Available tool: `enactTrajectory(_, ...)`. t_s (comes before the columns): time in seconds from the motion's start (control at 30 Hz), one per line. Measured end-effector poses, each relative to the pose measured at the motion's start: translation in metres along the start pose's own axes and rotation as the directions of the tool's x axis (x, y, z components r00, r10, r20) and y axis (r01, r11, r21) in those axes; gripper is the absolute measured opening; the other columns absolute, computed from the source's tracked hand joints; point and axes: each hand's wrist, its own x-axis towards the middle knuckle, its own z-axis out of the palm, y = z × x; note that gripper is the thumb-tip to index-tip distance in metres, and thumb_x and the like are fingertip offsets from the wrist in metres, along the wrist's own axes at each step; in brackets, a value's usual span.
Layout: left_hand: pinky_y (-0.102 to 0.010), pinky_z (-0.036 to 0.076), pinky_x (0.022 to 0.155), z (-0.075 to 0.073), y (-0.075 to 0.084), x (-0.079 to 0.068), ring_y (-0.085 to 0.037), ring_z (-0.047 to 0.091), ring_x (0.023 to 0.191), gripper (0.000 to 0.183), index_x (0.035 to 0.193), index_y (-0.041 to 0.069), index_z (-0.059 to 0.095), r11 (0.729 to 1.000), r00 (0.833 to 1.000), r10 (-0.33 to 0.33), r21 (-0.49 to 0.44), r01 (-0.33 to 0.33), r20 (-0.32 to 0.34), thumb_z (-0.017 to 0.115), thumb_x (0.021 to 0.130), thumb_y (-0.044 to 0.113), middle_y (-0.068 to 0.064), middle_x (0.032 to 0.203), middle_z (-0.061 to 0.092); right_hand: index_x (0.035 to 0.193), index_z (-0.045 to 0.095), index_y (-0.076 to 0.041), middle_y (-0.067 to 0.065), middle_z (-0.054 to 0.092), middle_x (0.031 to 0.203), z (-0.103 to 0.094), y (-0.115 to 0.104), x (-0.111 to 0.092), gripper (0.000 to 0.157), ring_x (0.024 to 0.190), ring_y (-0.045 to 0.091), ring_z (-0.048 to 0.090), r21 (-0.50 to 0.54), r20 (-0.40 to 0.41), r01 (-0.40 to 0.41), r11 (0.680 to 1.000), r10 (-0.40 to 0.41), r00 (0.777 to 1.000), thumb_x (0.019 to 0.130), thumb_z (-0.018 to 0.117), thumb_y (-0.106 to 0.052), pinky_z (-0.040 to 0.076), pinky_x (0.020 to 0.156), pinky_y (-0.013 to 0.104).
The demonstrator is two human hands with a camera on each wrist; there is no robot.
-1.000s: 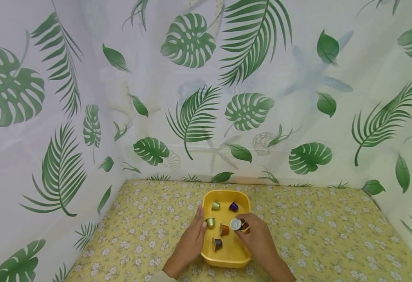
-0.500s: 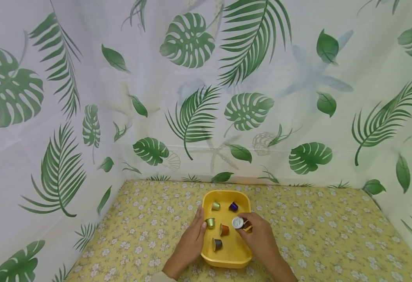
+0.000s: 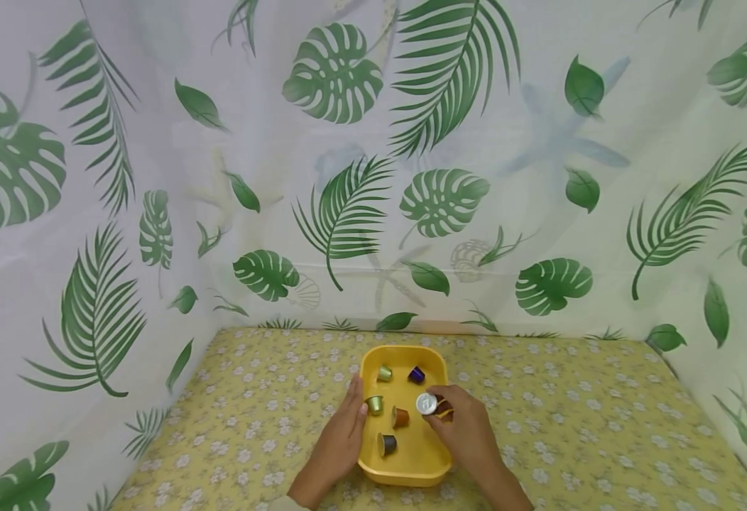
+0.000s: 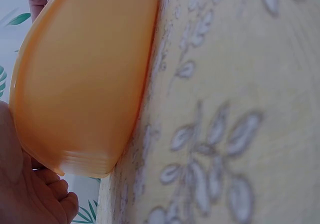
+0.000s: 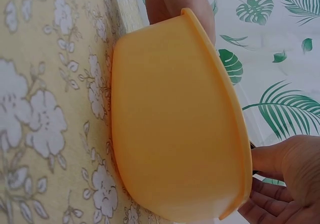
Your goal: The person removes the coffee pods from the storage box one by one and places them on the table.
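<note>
In the head view, a yellow plastic tub (image 3: 405,471) sits on the table. My left hand (image 3: 337,441) holds its left side, thumb at the rim and fingers along the outer wall. My right hand (image 3: 469,430) pinches a coffee capsule (image 3: 427,404) over the tub's right side, its silver lid facing up toward me. Inside the tub lie two green capsules, one farther back (image 3: 384,373) and one by the left wall (image 3: 375,405). A purple capsule (image 3: 417,375), an orange-brown capsule (image 3: 400,416) and a dark grey capsule (image 3: 387,445) lie there too. Both wrist views mostly show the tub's outer wall.
A yellow flowered cloth (image 3: 252,419) covers the table on every side of the tub. Behind it hangs a white sheet (image 3: 501,213) printed with green leaves, which also runs along the left and right sides.
The head view has turned slightly, shifting everything a little left. My right hand has edged slightly rightward over the tub with the capsule in its fingers. My left hand stays on the tub.
</note>
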Motion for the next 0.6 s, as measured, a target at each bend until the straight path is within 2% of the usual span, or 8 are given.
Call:
enactTrajectory(0.23, -0.052, 0.018, 0.123, 0.0, -0.002, 0.0, -0.024, 0.012, 0.155, 0.061, 0.164, 0.011, 0.007, 1.0, 1.0, 0.015, -0.006, -0.015, -0.006, 0.021, 0.113, 0.042, 0.001, 0.168, 0.001, 0.116, 0.072, -0.006, 0.006, 0.071, 0.102, -0.006, 0.002, 0.002, 0.039, 0.084, 0.014, 0.069, 0.013, -0.04, -0.007, 1.0, 0.007, 0.999, 0.08, 0.086, -0.001, 0.06, 0.068, 0.029)
enactTrajectory(0.4, -0.053, 0.018, 0.123, -0.001, -0.001, 0.0, -0.026, 0.013, 0.154, 0.057, 0.164, 0.01, 0.009, 1.0, 1.0, 0.017, -0.023, -0.018, -0.016, 0.026, 0.114, 0.033, -0.003, 0.169, 0.004, 0.117, 0.072, -0.004, 0.008, 0.072, 0.103, -0.01, 0.006, 0.005, 0.04, 0.084, 0.017, 0.07, 0.019, -0.071, -0.001, 1.0, 0.003, 0.997, 0.08, 0.086, 0.0, 0.06, 0.067, 0.025)
enactTrajectory(0.6, -0.053, 0.018, 0.123, -0.001, -0.001, 0.0, -0.027, 0.013, 0.154, 0.057, 0.164, 0.009, 0.009, 1.0, 1.0, 0.016, -0.026, -0.016, -0.012, 0.026, 0.114, 0.031, -0.003, 0.169, 0.003, 0.119, 0.072, -0.004, 0.008, 0.072, 0.105, -0.011, 0.013, 0.006, 0.04, 0.085, 0.018, 0.07, 0.034, -0.079, -0.016, 0.999, 0.019, 0.997, 0.081, 0.085, -0.001, 0.059, 0.067, 0.023)
